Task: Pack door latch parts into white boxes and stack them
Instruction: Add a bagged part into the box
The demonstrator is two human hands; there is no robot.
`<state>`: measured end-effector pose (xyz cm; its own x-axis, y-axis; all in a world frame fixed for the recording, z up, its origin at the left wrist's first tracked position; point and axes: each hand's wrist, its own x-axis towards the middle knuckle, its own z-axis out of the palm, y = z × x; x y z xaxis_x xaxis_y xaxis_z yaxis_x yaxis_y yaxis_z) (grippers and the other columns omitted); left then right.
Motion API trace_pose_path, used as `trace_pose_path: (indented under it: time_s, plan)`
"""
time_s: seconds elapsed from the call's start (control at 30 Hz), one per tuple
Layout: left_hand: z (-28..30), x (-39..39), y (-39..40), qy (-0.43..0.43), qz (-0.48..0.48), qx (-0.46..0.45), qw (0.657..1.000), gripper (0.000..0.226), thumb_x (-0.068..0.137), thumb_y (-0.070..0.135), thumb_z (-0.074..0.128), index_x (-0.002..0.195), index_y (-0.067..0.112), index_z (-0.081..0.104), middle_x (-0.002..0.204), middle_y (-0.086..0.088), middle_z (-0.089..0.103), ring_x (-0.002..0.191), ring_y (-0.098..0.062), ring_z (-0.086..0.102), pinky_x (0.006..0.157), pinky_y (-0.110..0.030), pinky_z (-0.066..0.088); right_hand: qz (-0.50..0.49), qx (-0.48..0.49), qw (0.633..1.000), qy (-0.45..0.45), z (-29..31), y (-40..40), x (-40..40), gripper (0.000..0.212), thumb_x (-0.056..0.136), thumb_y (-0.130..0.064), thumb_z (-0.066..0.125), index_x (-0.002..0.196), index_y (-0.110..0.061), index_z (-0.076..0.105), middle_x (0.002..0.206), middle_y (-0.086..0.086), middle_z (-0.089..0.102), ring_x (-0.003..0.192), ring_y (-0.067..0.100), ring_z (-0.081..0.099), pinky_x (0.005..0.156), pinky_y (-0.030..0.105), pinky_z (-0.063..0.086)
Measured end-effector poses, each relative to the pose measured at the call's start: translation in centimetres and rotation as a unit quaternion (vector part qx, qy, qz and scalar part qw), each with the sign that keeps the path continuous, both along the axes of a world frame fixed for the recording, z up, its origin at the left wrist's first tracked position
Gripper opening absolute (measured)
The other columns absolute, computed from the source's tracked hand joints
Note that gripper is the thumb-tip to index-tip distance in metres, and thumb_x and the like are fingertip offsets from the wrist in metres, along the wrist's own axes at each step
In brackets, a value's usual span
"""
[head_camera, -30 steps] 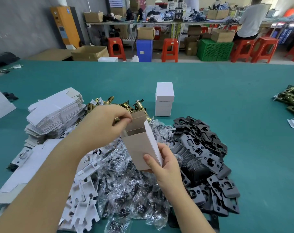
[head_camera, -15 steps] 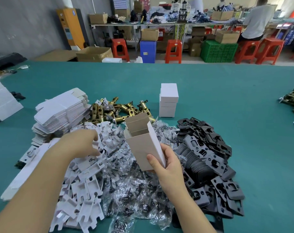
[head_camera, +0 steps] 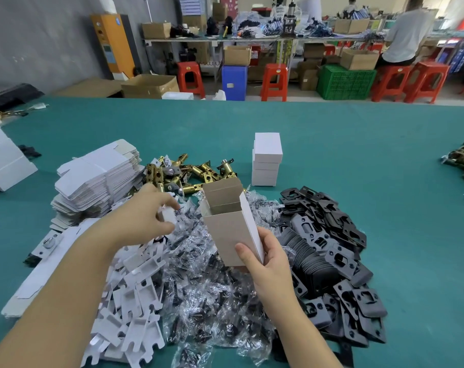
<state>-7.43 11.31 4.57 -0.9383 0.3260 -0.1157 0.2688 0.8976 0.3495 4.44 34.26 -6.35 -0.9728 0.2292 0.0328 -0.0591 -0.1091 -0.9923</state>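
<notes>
Careful: your right hand (head_camera: 268, 257) grips the box (head_camera: 232, 229) only at its lower end, mid-frame, top flaps open, so pushing a part in could tip or crush it. Your left hand (head_camera: 145, 219), left of it, pinches a white insert (head_camera: 169, 215) that could snag on the flaps. What's inside the box can't be seen. Closed boxes (head_camera: 266, 160) sit stacked behind it.
</notes>
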Motion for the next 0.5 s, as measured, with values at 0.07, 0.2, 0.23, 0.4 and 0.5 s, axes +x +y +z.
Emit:
trace_pose_path:
  time_s: [0.07,0.2,0.23,0.4,0.5]
  plan:
    - [1.4,1.1,1.0,-0.019,-0.016,0.137,0.99,0.02,0.084,0.031,0.082,0.096,0.039,0.068,0.108,0.006,0.053,0.072,-0.011,0.069,0.059,-0.018,0.054,-0.005,-0.02,1.0,-0.002,0.1,0.1,0.0,0.033,0.082,-0.039,0.078,0.112,-0.046,0.066,0.113,-0.001,0.072,0.104,0.024,0.071,0.087,0.053,0.062]
    - [4.2,3.5,2.9,-0.051,-0.021,0.383,0.922,0.024,0.074,0.024,0.082,0.094,0.035,0.075,0.089,-0.005,0.074,0.065,-0.015,0.072,0.059,-0.014,0.053,-0.009,-0.076,0.997,-0.004,0.2,0.4,-0.2,0.034,0.084,-0.034,0.083,0.114,-0.041,0.068,0.117,0.005,0.072,0.11,0.033,0.069,0.089,0.057,0.061]
    - [4.6,3.8,3.2,-0.027,-0.013,0.411,0.911,0.025,0.075,0.02,0.082,0.096,0.033,0.076,0.092,-0.005,0.074,0.064,-0.013,0.071,0.057,-0.012,0.051,-0.01,-0.095,0.995,-0.003,0.2,0.5,-0.3,0.037,0.083,-0.031,0.084,0.116,-0.037,0.068,0.12,0.007,0.071,0.113,0.035,0.068,0.09,0.056,0.061]
    - [6.0,5.3,4.8,0.02,-0.05,0.444,0.894,0.03,0.074,0.018,0.081,0.103,0.018,0.075,0.088,0.001,0.076,0.054,-0.011,0.067,0.054,-0.015,0.051,-0.01,-0.119,0.993,0.01,0.0,0.6,-0.4,0.042,0.084,-0.026,0.079,0.123,-0.029,0.066,0.124,0.009,0.07,0.117,0.036,0.067,0.092,0.047,0.061]
    - [5.8,5.7,5.9,0.018,-0.071,0.414,0.907,0.026,0.077,0.011,0.084,0.101,0.018,0.075,0.068,-0.005,0.073,0.052,-0.018,0.068,0.053,-0.02,0.053,-0.007,-0.123,0.992,0.01,0.0,0.4,-0.5,0.034,0.087,-0.021,0.078,0.118,-0.033,0.068,0.121,0.008,0.072,0.116,0.033,0.068,0.093,0.051,0.061]
